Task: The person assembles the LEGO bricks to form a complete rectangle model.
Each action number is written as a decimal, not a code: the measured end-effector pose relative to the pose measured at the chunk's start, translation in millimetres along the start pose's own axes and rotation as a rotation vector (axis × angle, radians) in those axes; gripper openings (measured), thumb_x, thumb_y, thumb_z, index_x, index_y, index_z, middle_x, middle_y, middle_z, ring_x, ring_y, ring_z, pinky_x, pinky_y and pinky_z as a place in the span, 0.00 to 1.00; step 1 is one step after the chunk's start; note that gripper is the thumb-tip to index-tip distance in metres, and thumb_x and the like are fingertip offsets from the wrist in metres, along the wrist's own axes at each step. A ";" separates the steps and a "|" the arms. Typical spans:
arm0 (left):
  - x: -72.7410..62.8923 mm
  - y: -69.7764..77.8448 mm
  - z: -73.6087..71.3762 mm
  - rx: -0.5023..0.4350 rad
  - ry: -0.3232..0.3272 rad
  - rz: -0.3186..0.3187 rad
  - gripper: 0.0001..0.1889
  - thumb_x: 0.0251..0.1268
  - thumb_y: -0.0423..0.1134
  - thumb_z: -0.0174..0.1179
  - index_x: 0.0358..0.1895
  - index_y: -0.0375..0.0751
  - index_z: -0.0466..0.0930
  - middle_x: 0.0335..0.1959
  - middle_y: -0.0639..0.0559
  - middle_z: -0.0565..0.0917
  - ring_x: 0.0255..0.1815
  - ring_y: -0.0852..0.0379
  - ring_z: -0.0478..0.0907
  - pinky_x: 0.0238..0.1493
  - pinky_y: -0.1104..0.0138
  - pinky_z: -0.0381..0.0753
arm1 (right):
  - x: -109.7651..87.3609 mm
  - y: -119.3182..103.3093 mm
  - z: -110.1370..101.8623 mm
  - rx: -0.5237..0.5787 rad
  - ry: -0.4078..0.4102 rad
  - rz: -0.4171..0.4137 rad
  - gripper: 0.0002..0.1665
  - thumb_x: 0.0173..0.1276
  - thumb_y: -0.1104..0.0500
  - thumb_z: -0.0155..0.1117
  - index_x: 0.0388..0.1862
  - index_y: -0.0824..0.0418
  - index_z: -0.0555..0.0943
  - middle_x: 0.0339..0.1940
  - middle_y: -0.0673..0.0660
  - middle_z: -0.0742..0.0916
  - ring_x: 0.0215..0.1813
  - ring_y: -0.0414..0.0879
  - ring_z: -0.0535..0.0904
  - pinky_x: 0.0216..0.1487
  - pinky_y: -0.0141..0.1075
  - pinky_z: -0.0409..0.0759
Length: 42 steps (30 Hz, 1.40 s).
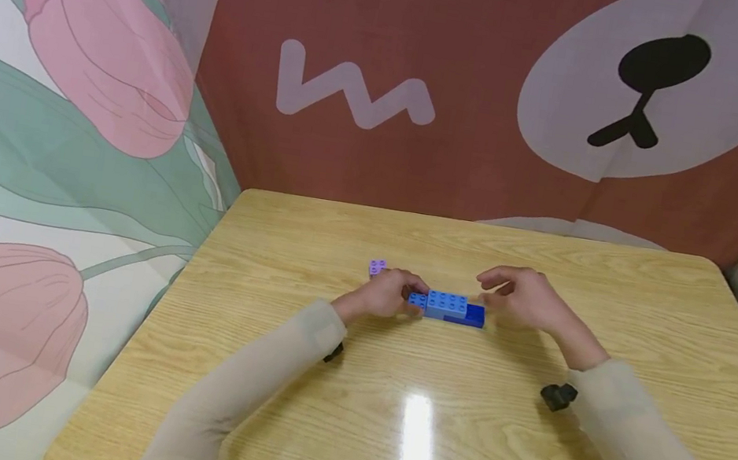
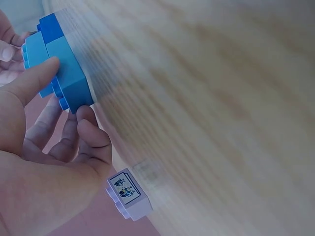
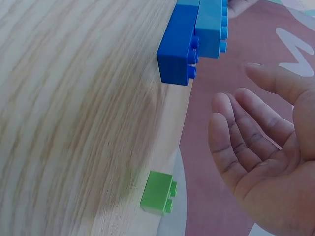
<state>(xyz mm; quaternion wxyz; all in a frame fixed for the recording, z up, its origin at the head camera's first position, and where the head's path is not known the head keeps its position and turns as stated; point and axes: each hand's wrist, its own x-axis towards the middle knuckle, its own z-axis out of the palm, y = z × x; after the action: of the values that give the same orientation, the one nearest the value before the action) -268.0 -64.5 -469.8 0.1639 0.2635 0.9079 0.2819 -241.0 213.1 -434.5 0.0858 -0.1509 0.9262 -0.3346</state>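
A light-blue studded toy brick sits across the tops of two lower bricks, a dark-blue brick at the right and a lighter blue brick at the left. This joined row lies on the table. My left hand grips its left end, thumb on the near side and fingers at the far side and end. Just off the right end, my right hand hovers with loosely bent fingers and holds nothing; the right wrist view shows a gap between it and the bricks.
Behind the left hand stands a small purple brick, with a printed picture on its side in the left wrist view. A green brick shows on the wooden table in the right wrist view. A patterned cloth hangs behind.
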 end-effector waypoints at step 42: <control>0.0 1.1 -0.5 -0.002 -0.013 -0.013 0.20 0.64 0.44 0.69 0.59 0.47 0.82 0.52 0.53 0.85 0.40 0.61 0.74 0.40 0.73 0.75 | -2.8 63.2 -25.0 -0.012 0.123 0.134 0.24 0.72 0.52 0.64 0.62 0.62 0.79 0.58 0.68 0.84 0.52 0.63 0.84 0.42 0.45 0.83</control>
<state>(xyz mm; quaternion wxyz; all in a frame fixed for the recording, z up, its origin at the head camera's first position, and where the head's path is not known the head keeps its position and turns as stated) -267.7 -63.9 -468.7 0.1716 0.2593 0.9083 0.2799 -258.9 275.1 -456.1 0.0500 -0.0684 0.9397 -0.3312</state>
